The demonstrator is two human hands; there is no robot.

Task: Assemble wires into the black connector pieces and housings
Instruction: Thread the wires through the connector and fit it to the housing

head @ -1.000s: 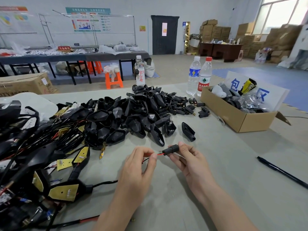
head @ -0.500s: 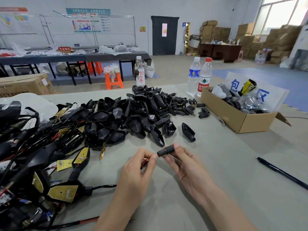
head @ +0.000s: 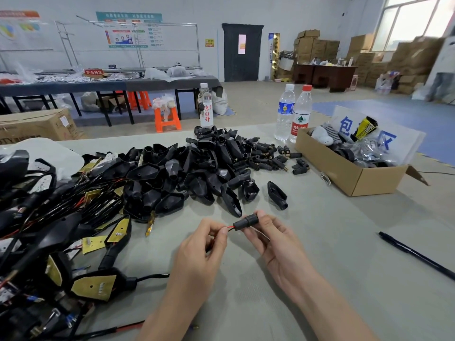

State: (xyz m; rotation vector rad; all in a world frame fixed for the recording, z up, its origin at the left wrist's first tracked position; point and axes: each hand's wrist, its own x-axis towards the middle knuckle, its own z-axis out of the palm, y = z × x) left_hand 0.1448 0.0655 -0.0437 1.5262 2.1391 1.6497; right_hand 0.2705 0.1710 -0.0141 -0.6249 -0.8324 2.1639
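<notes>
Cartons (head: 312, 45) were stacked far beyond the pile of black housings (head: 187, 173) on the grey table (head: 344, 242). Just before that pile, a connector piece (head: 243, 222) was pinched by the right hand (head: 278, 244), its red wire (head: 230, 227) by the left hand (head: 199, 252); wire hidden half a second earlier was exposed.

White walls (head: 295, 11), dark door (head: 242, 52), bright window (head: 413, 20), stacked cartons (head: 317, 48), grey floor (head: 258, 94).

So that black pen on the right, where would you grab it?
Pinch the pen near its middle, from straight above, fingers across its width. It is long and thin and lies flat and slanted on the table, with nothing close on either side.
</notes>
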